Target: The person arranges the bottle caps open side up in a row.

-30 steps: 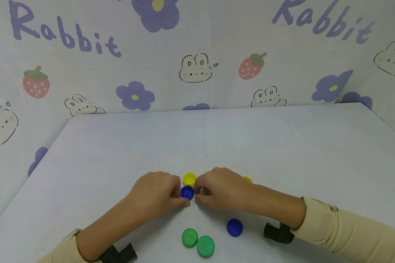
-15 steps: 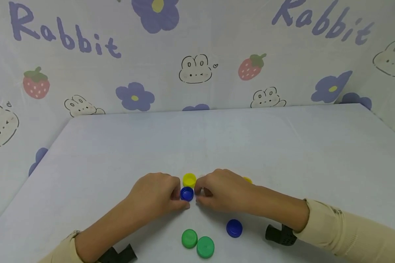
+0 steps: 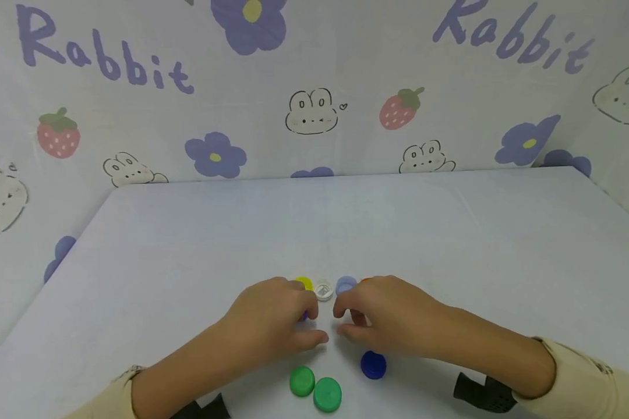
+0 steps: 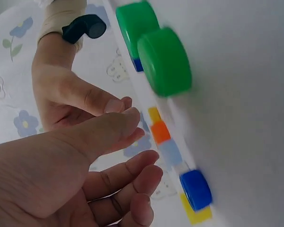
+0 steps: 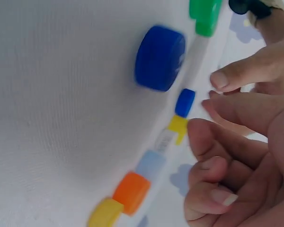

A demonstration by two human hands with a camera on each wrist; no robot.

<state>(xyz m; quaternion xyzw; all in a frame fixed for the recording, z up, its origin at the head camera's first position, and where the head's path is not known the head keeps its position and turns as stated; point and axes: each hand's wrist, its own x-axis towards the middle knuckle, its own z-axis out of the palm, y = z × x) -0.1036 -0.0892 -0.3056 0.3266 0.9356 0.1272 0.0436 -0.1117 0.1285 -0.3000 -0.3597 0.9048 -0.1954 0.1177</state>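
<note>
Both hands are raised a little over the white table, fingers loosely bent and holding nothing. My left hand [image 3: 275,317] partly covers a small blue bottle cap [image 4: 195,190], which lies in front of a yellow cap [image 3: 305,283]. To its right, across a narrow gap, is my right hand [image 3: 390,317], thumb and fingers apart. Behind the hands a row of caps runs rightward: yellow, white [image 3: 323,290], light blue [image 3: 346,284], orange [image 5: 131,193] and another yellow cap [image 5: 105,213]. The right hand hides the row's right end in the head view.
Closer to the person lie two green caps [image 3: 301,381] side by side and a larger dark blue cap [image 3: 373,365] to their right. A printed cloth [image 3: 314,70] hangs behind the table [image 3: 314,227]. Each wrist wears a black camera [image 3: 484,393].
Both hands have left the sides of the small blue cap and moved right, the right hand further. The white and light blue caps now show between them; the small blue cap is mostly covered.
</note>
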